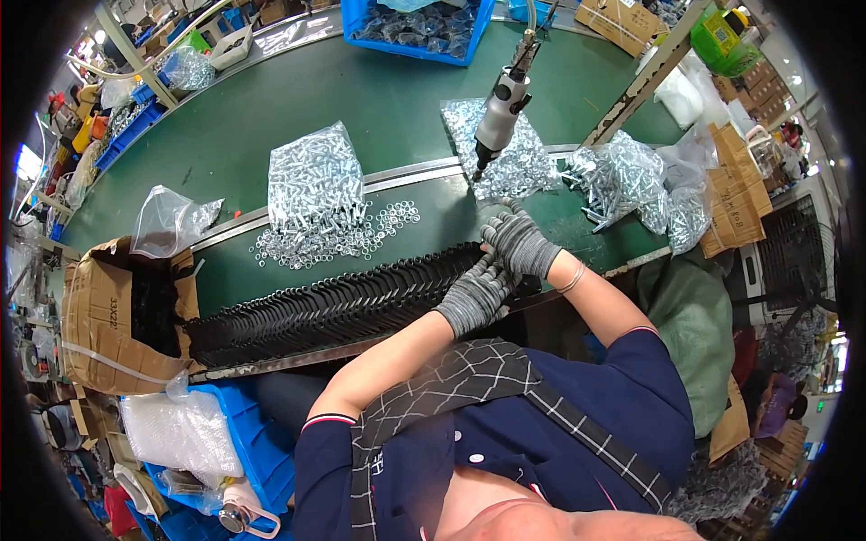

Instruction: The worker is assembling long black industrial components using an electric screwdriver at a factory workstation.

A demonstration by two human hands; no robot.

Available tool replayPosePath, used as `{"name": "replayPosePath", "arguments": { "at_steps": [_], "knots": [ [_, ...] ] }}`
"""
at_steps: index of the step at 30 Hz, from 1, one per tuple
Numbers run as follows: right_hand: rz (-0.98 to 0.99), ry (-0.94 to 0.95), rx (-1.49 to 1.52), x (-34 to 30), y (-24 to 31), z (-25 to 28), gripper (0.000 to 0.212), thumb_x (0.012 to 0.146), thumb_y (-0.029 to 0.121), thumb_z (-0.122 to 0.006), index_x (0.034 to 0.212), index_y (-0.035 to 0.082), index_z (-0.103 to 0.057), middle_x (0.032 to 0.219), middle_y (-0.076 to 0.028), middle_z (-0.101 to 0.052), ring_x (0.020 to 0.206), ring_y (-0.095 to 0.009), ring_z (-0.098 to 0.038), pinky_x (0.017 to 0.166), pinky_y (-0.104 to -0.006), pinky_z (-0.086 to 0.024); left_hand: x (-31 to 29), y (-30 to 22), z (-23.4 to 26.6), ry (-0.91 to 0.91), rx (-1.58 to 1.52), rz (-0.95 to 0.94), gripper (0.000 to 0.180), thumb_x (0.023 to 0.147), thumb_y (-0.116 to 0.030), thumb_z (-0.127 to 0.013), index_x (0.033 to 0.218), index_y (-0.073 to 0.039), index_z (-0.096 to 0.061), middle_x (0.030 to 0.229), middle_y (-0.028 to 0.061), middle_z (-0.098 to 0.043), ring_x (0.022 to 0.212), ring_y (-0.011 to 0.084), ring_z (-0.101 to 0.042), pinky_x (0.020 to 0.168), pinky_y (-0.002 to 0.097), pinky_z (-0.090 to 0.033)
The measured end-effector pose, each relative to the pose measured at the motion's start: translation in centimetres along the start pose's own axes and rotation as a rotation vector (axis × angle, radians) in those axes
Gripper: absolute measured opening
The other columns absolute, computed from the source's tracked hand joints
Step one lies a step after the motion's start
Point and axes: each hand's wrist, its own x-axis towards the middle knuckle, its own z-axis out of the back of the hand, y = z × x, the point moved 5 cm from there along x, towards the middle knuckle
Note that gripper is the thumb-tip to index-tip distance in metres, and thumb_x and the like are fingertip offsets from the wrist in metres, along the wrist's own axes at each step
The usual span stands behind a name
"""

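Note:
A long row of thin black curved parts (343, 302) lies packed side by side along the near edge of the bench, with small metal pieces along its upper edge. At its right end are my two hands, close together in grey knitted gloves. My left hand (475, 293) rests against the last black parts, its fingers bent and pressed together. Just above it, my right hand (523, 242) is closed, thumb and fingertips pinched near the row's end. Whatever sits between the fingers is hidden. A silver and black power screwdriver (502, 115) hangs beyond my right hand, touched by neither.
Loose nuts (316, 243) spill before a bag of screws (316, 171). Another hardware bag (514, 158) lies behind the screwdriver, and more screw bags (631, 176) sit right. An open carton (126, 316) stands left, blue crates (244, 433) below it. A blue bin (419, 36) is at the back.

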Motion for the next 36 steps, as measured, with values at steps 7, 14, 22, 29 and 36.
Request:
{"name": "replayPosePath", "arguments": {
  "at_steps": [7, 14, 22, 29, 36],
  "knots": [
    [0.006, -0.073, -0.075, 0.2, 0.1, -0.5, 0.039, 0.089, 0.035, -0.056, 0.115, 0.006, -0.061, 0.123, -0.017, -0.058, 0.124, -0.033, -0.049, 0.115, -0.0513, -0.021, 0.0, -0.3, 0.4, 0.052, 0.024, 0.035, 0.072, 0.081, -0.042, -0.065, 0.141, -0.008, -0.045, 0.14, 0.0181, -0.049, 0.135, 0.0337, -0.041, 0.119, 0.0507, -0.016],
    [-0.017, -0.237, -0.04, -0.1, -0.1, -0.7, 0.039, 0.089, 0.038, -0.057, 0.113, 0.008, -0.062, 0.105, -0.013, -0.066, 0.107, -0.027, -0.059, 0.114, -0.0482, -0.024, -0.2, -0.4, -0.3, 0.158, 0.071, 0.135, 0.073, 0.084, -0.049, -0.06, 0.146, -0.013, -0.04, 0.145, 0.0171, -0.044, 0.138, 0.0354, -0.036, 0.115, 0.0547, -0.02],
    [-0.013, -0.115, -0.076, 0.4, -0.1, -0.7, 0.04, 0.089, 0.04, -0.058, 0.112, 0.007, -0.062, 0.105, -0.013, -0.065, 0.107, -0.027, -0.059, 0.115, -0.048, -0.022, -0.5, -0.5, -0.9, 0.101, 0.125, 0.132, 0.073, 0.086, -0.05, -0.056, 0.147, -0.012, -0.039, 0.147, 0.0173, -0.041, 0.139, 0.0384, -0.033, 0.115, 0.0549, -0.02],
    [-0.025, -0.076, -0.02, 0.4, -0.1, -0.6, 0.041, 0.088, 0.04, -0.058, 0.111, 0.007, -0.061, 0.121, -0.015, -0.059, 0.124, -0.032, -0.048, 0.115, -0.0534, -0.021, -0.4, -0.6, -0.5, 0.13, 0.129, 0.135, 0.072, 0.087, -0.049, -0.055, 0.147, -0.012, -0.038, 0.148, 0.0177, -0.041, 0.142, 0.0395, -0.029, 0.115, 0.0548, -0.018],
    [-0.012, -0.108, -0.035, 0.0, -0.1, -0.3, 0.041, 0.088, 0.041, -0.058, 0.112, 0.009, -0.062, 0.118, -0.015, -0.06, 0.124, -0.032, -0.048, 0.115, -0.0535, -0.021, -0.4, -0.5, -0.7, 0.111, 0.127, 0.137, 0.072, 0.087, -0.049, -0.057, 0.146, -0.012, -0.039, 0.148, 0.017, -0.041, 0.142, 0.0392, -0.027, 0.115, 0.0548, -0.018]
  ]
}}
